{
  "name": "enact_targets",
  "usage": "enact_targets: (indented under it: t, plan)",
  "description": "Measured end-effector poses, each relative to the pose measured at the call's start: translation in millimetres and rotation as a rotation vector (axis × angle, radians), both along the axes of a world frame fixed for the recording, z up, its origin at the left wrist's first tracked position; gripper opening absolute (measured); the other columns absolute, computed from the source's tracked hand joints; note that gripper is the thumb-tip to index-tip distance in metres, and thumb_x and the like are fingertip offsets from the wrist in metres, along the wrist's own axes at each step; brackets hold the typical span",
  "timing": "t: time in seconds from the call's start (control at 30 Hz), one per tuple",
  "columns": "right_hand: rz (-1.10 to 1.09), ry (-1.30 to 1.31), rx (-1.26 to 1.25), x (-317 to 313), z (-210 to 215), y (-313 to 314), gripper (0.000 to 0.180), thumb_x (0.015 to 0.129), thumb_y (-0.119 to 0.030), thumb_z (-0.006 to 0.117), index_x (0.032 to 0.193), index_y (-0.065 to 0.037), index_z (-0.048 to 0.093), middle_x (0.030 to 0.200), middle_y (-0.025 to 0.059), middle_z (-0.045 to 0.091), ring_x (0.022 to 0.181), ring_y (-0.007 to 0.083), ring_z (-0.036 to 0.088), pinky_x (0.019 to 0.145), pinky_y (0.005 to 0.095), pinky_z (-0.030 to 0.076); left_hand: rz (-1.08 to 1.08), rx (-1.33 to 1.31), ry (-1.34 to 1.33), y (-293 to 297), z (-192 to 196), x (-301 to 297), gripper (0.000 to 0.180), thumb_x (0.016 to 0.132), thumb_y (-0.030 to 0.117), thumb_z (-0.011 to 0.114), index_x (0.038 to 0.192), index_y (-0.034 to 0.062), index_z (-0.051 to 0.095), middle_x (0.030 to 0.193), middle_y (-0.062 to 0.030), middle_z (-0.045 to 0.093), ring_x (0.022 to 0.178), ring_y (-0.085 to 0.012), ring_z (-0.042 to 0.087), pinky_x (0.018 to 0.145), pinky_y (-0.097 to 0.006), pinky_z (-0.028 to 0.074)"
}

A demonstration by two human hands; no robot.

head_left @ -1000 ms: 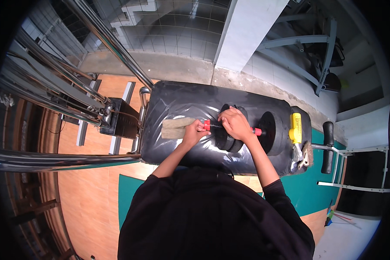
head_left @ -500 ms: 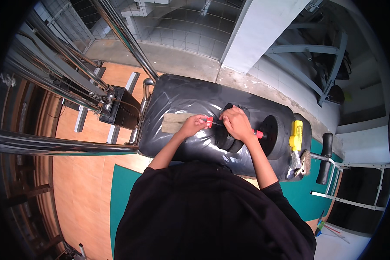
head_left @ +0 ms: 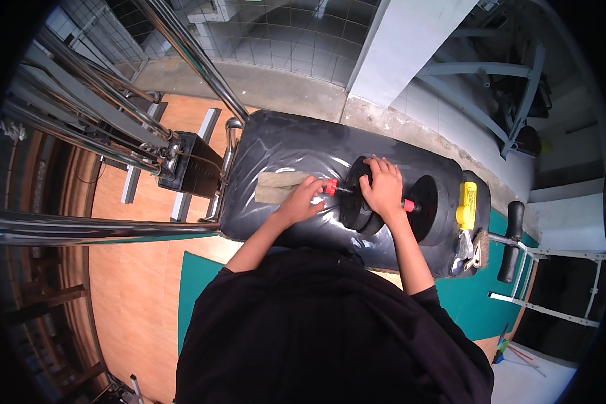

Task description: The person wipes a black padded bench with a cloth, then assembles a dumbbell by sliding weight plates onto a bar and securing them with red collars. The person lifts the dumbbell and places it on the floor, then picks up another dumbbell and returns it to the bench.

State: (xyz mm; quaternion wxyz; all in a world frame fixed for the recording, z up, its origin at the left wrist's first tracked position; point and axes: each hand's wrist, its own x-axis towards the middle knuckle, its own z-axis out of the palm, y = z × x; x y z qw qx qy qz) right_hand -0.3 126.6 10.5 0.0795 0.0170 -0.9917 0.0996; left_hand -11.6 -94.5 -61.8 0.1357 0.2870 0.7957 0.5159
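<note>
A dumbbell lies across a black padded bench (head_left: 289, 145) wrapped in clear plastic. Its black weight plates (head_left: 354, 210) sit left of a second black plate (head_left: 432, 209), with a red-sleeved bar between them. My right hand (head_left: 384, 187) rests on top of the left plates and grips them. My left hand (head_left: 304, 200) pinches the red collar nut (head_left: 330, 186) at the bar's left end. A tan cloth (head_left: 276, 186) lies on the bench just left of that hand.
A yellow tool (head_left: 466, 205) lies at the bench's right end, above a small brush. Chrome rails of a gym machine (head_left: 94, 128) run along the left. A black-handled bar (head_left: 512, 239) stands to the right over a green mat (head_left: 478, 303). A grey pillar rises behind.
The view has shifted slightly. My right hand has moved from the bar onto the top of the left plates; my left hand stays at the red nut.
</note>
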Motion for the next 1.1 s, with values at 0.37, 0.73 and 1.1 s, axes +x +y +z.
enact_targets:
  t: [0.37,0.73,1.1]
  plan:
    - [0.028,0.081,-0.067,2,1,1,0.037,0.074,-0.022,0.056,0.108,-0.008,0.059,0.119,0.0139,0.058,0.114,0.0342,0.051,0.098,0.0441,0.036,-0.073,-0.194,-0.041,3,32,9,0.058,0.077,0.028,0.071,0.127,0.0107,0.048,0.066,-0.0081,0.056,0.064,-0.0213,0.058,0.061,-0.035,0.045]
    - [0.016,0.08,-0.084,1,2,-1,0.037,0.073,-0.022,0.057,0.107,-0.008,0.06,0.118,0.0142,0.059,0.113,0.0342,0.051,0.098,0.0444,0.037,-0.039,-0.314,0.138,14,13,13,0.07,0.067,0.023,0.077,0.13,0.0197,0.047,0.138,-0.0195,0.032,0.123,-0.0368,0.037,0.097,-0.042,0.038]
    - [0.018,0.12,-0.124,2,-2,-1,0.035,0.073,-0.023,0.057,0.104,-0.007,0.061,0.114,0.0149,0.06,0.112,0.0348,0.051,0.098,0.0462,0.035,-0.301,-0.715,0.075,24,32,-6,0.097,0.055,0.022,0.085,0.137,0.0204,0.033,0.148,-0.0245,0.014,0.136,-0.0439,0.012,0.111,-0.047,0.02]
